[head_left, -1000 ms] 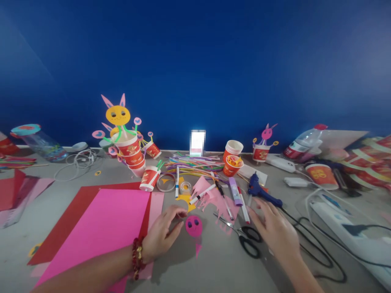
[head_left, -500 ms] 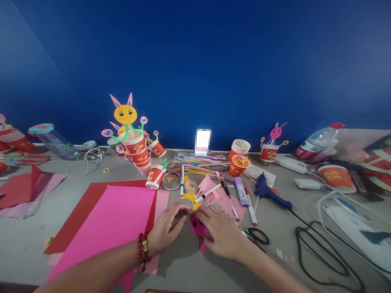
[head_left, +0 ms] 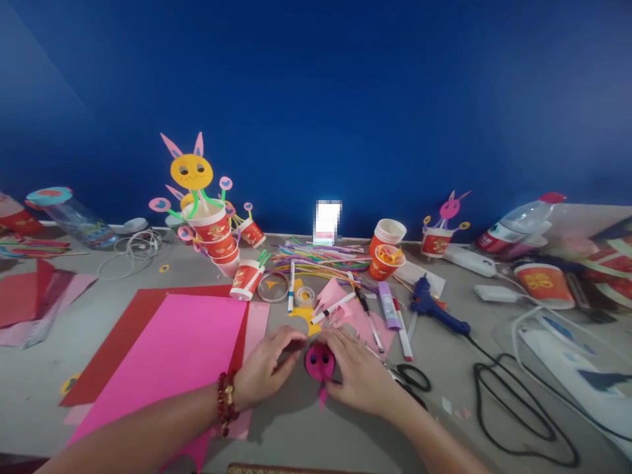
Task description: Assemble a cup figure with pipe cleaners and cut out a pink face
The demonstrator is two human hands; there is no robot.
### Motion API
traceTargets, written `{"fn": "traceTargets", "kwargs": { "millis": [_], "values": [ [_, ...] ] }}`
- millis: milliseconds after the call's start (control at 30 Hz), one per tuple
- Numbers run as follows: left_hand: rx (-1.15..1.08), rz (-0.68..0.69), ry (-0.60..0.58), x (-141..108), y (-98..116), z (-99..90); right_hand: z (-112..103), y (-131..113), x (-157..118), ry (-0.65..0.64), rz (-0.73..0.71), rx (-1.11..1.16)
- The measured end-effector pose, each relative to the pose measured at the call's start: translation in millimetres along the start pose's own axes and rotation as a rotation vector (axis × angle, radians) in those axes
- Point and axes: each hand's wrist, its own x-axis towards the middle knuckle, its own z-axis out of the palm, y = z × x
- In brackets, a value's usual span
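Observation:
A round magenta paper face (head_left: 316, 370) with two dark eye spots lies low over the table, a pointed magenta strip below it. My right hand (head_left: 358, 372) grips its right side, thumb at the lower edge and fingers over the top. To the left of the face, my left hand (head_left: 271, 362) is curved, thumb and forefinger apart, with nothing visible between them. A beaded bracelet (head_left: 227, 401) circles that wrist. Beyond the hands lie yellow paper scraps (head_left: 309, 322) and a tape roll (head_left: 305, 295). Scissors (head_left: 412, 378) lie partly hidden behind my right hand.
Magenta sheets (head_left: 172, 355) over red paper lie at left. A rabbit figure (head_left: 191, 172) rises from stacked paper cups (head_left: 217, 243). Pipe cleaners (head_left: 316, 258) lie at the back. On the right are a blue glue gun (head_left: 434, 309), its black cable, and a plastic bottle (head_left: 518, 224).
The magenta face now shows both eye spots, with my right fingers less over it. My left hand stays beside it. The whole view has shifted slightly.

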Motion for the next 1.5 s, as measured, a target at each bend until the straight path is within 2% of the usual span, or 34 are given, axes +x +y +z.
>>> {"fn": "traceTargets", "kwargs": {
  "millis": [333,600,733,900,1133,1500],
  "values": [
    [0.032,-0.050,-0.094,3.2,4.7,5.2,-2.8,-3.8,-3.6,0.005,-0.032,0.073],
    [-0.086,-0.127,-0.061,5.2,2.7,7.3,-1.1,-0.6,-2.5,0.040,-0.073,0.142],
    [-0.255,-0.185,-0.022,5.4,-0.9,6.2,-6.6,0.0,-1.6,0.076,-0.104,0.319],
    [-0.357,-0.209,-0.002,5.0,-5.1,6.2,-10.5,-0.3,-1.9,0.100,-0.088,0.627],
    [-0.440,-0.274,0.033,3.2,-8.4,7.6,-2.1,-0.4,-0.4,0.135,-0.011,0.825],
    [-0.447,-0.260,0.050,5.4,-2.4,4.6,1.2,-2.3,0.6,0.164,0.027,0.778]
  ]
}}
